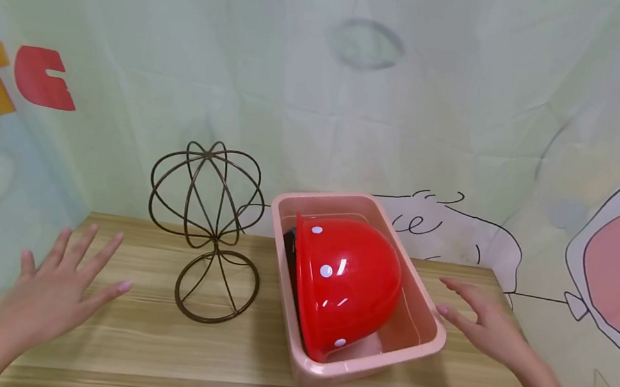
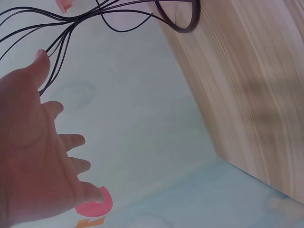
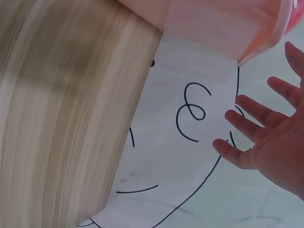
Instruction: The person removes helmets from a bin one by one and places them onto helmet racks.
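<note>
- Only your head view shows the red helmet (image 1: 352,276) whole, inside the pink bin (image 1: 382,359).
- Your count: one helmet, one bin, one wire stand (image 1: 216,239).
- Your left hand (image 1: 57,288) and right hand (image 1: 493,329) spread wide, empty.

Your tub (image 1: 383,358), on the table (image 1: 151,355), contains the helmet (image 1: 351,282). Left of the tub are the wire stand (image 1: 216,239) and, farther out, your left hand (image 1: 54,291); right of the tub, your right hand (image 1: 490,326).
</note>
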Available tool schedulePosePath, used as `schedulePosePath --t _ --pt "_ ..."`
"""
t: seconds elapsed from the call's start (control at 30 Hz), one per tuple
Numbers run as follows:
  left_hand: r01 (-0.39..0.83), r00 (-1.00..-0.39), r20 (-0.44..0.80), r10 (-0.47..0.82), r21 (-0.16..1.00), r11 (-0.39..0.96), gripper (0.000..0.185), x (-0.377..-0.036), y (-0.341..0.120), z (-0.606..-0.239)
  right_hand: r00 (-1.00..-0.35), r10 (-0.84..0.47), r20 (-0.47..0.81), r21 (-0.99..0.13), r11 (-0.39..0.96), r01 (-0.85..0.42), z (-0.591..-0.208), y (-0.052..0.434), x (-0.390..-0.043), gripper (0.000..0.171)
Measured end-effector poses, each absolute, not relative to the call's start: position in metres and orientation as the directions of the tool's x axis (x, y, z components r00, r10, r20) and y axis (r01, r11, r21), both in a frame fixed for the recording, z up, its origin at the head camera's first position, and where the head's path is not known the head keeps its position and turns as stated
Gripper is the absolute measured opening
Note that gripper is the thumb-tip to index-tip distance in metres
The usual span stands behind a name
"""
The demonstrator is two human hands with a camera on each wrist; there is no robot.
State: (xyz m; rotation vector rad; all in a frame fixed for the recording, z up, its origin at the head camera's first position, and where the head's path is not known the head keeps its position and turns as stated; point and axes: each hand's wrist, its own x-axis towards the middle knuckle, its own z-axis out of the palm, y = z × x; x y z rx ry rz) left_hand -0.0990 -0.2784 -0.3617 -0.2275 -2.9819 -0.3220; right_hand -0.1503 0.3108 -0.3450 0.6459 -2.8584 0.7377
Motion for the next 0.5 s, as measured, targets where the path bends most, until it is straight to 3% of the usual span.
schedulePosePath --t 0.2,0.5 --pt "0.164 -0.982 0.128 0.140 0.204 0.965 0.078 -0.099 -0.279 -0.365 -0.919 -0.368 0.140 -0.537 0.752 -0.383 -0.350 0.301 -0.150 0.048" --pt "0.207 -0.961 0.221 0.165 0.180 0.962 0.077 -0.097 -0.276 -0.369 -0.918 -0.373 0.132 -0.609 0.700 -0.372 -0.357 0.285 -0.149 0.047"
